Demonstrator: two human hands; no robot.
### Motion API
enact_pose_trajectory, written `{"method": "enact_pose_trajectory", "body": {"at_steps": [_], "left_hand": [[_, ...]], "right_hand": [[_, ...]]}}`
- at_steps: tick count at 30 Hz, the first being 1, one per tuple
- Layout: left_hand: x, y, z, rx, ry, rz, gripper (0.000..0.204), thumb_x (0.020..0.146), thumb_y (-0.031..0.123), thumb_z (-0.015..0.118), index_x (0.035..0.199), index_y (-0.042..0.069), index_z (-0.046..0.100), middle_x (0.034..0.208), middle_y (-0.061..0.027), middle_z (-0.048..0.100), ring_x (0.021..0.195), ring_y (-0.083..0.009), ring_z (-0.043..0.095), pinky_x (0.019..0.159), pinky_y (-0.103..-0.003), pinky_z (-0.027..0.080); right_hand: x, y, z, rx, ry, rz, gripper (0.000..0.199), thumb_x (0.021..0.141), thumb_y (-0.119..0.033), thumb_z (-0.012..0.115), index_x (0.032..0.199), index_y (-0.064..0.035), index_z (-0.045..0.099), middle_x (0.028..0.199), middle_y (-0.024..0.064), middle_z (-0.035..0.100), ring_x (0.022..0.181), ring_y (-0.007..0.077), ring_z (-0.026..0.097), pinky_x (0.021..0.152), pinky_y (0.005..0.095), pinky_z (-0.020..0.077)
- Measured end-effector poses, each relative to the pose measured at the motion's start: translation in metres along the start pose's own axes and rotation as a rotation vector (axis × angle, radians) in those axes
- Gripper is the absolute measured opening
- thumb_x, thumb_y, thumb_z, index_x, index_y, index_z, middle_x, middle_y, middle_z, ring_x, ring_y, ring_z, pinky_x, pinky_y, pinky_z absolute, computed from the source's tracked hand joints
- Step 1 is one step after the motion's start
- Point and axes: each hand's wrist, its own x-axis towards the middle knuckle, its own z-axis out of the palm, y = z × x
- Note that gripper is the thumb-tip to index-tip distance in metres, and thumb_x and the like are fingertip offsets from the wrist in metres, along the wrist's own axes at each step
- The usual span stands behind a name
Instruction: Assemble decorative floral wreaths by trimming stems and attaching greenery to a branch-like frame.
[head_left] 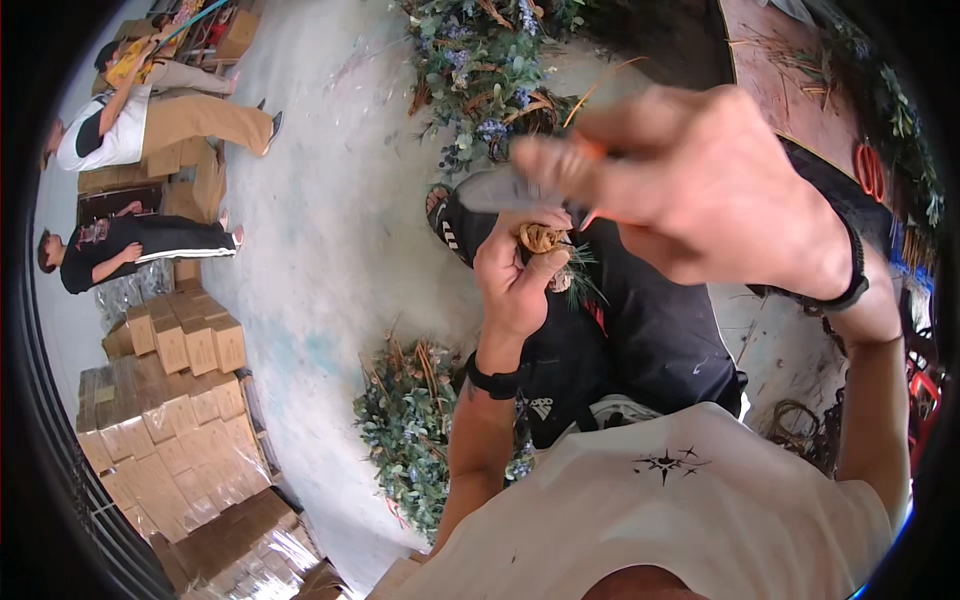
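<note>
My left hand (515, 285) is closed around a small brown rosette (541, 237), shaped like a curled flower or cone, above my lap. Thin green needles (588, 278) stick out below it beside my thumb. Just above and to the right, my right hand (690, 185) is smeared by motion. Its fingers are wrapped round an orange-handled tool (592, 150), apparently scissors, and a blurred grey blade-like shape (490, 191) reaches left over my left fingertips. Whether the blade touches the rosette I cannot tell.
Leafy garlands with blue flowers (480, 70) lie ahead; another leafy bunch (410, 430) sits left of my forearm. Red-handled scissors (869, 170) rest at the right near a board (800, 90). Stacked cartons (170, 430) and several people (120, 130) are far left.
</note>
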Motion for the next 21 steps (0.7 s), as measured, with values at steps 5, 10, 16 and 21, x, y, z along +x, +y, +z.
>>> {"method": "enact_pose_trajectory", "body": {"at_steps": [5, 10, 16, 21], "left_hand": [[0.005, -0.001, 0.007, 0.097, -0.004, 0.014, 0.019, 0.092, 0.007, 0.075, 0.108, 0.001, 0.066, 0.106, -0.0092, 0.069, 0.091, -0.0113, 0.063, 0.079, -0.027, 0.051], [0.001, -0.001, 0.008, -0.056, -0.029, 0.000, 0.020, 0.093, 0.014, 0.073, 0.107, 0.002, 0.066, 0.113, -0.0112, 0.068, 0.102, -0.0182, 0.066, 0.096, -0.033, 0.051], [-0.003, 0.000, 0.003, 0.060, -0.003, -0.043, 0.026, 0.093, 0.019, 0.073, 0.109, 0.000, 0.066, 0.115, -0.0113, 0.069, 0.106, -0.0185, 0.065, 0.097, -0.033, 0.050], [-0.001, 0.008, -0.004, -0.028, -0.069, 0.010, 0.049, 0.098, 0.039, 0.070, 0.119, -0.005, 0.065, 0.123, -0.0169, 0.067, 0.113, -0.0219, 0.065, 0.102, -0.036, 0.048]], "right_hand": [[-0.020, 0.001, 0.022, -0.098, -0.218, -0.185, 0.059, 0.074, -0.013, 0.073, 0.131, -0.0249, 0.067, 0.099, 0.0039, 0.064, 0.073, 0.0193, 0.066, 0.058, 0.0306, 0.0571], [-0.020, -0.008, 0.022, -0.190, 0.372, -0.265, 0.051, 0.073, -0.019, 0.076, 0.123, -0.0261, 0.070, 0.091, -0.0012, 0.059, 0.067, 0.0134, 0.061, 0.048, 0.0277, 0.0511], [-0.035, -0.017, 0.018, -0.111, 0.143, -0.148, 0.062, 0.074, -0.015, 0.075, 0.134, -0.0255, 0.067, 0.099, 0.0010, 0.063, 0.077, 0.0139, 0.065, 0.059, 0.0277, 0.0564], [-0.051, -0.006, 0.020, 0.255, 0.005, 0.231, 0.087, 0.059, -0.002, 0.080, 0.143, -0.0122, 0.061, 0.119, 0.0166, 0.068, 0.088, 0.0381, 0.068, 0.078, 0.0428, 0.0598]]}}
